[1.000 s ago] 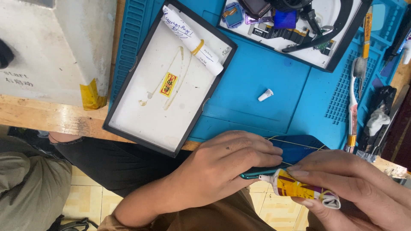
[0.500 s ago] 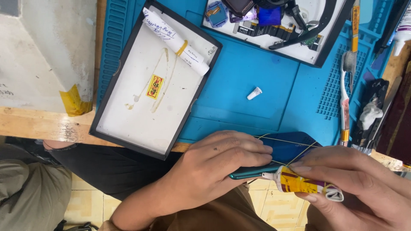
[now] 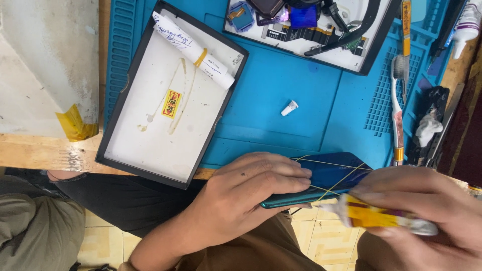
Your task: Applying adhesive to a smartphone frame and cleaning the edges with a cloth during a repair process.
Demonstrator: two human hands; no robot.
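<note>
My left hand lies over a dark blue phone wrapped with thin rubber bands, gripping it at the near edge of the blue work mat. My right hand holds a small yellow and white glue tube, its tip pointed at the phone's lower edge. A small white cap lies loose on the mat above the phone.
A black-rimmed white tray holds a rolled paper and a yellow sticker. A second tray at the top carries phone parts. A toothbrush and tools lie at right; a grey box stands at left.
The view shifted slightly. My right hand with the glue tube moved a little to the right along the phone's edge. My left hand still holds the phone.
</note>
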